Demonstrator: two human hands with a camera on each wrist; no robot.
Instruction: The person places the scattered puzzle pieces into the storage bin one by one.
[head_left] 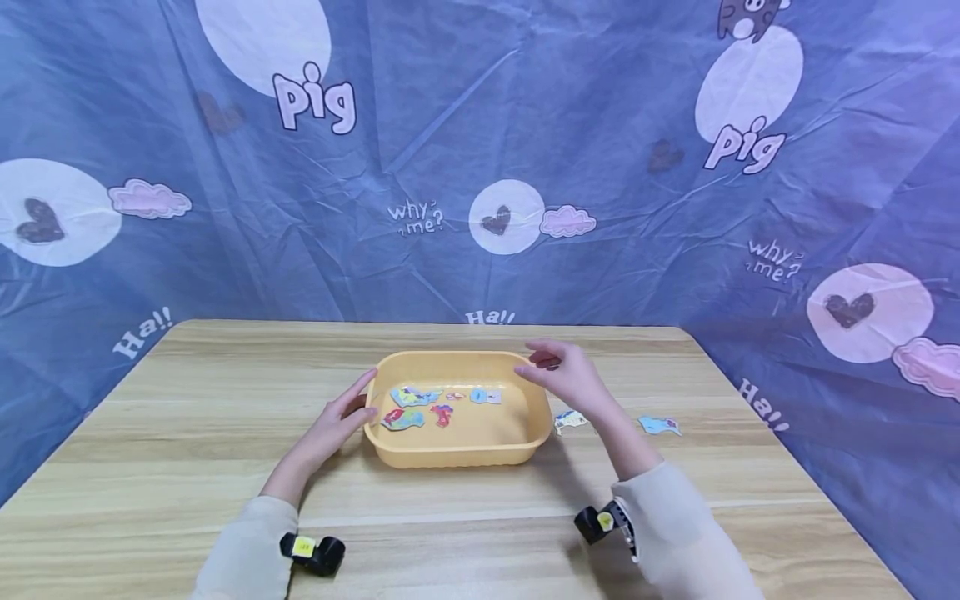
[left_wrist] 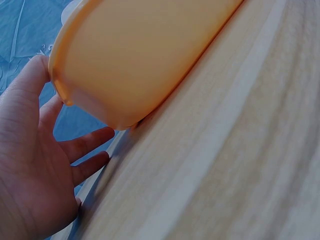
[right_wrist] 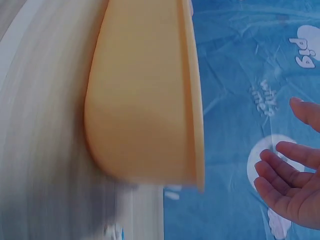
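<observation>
A yellow plastic basin (head_left: 461, 457) stands on the table with several small colourful paper cutouts in it, such as a blue-green piece with red (head_left: 403, 419) and a red piece (head_left: 442, 415). At the basin's left end, my left hand (head_left: 333, 425) holds the rim; in the left wrist view its thumb lies at the rim and its other fingers spread along the outside. My right hand (head_left: 567, 377) hovers above the basin's right rim, fingers loosely bent, holding nothing. Below it, a pale cutout (head_left: 570, 420) lies beside the basin, partly hidden by the right arm.
Farther right on the wooden table (head_left: 480, 533) lies a blue cutout (head_left: 659, 426). A blue printed cloth (head_left: 450, 125) hangs behind the table and along its sides. Each wrist carries a small black camera.
</observation>
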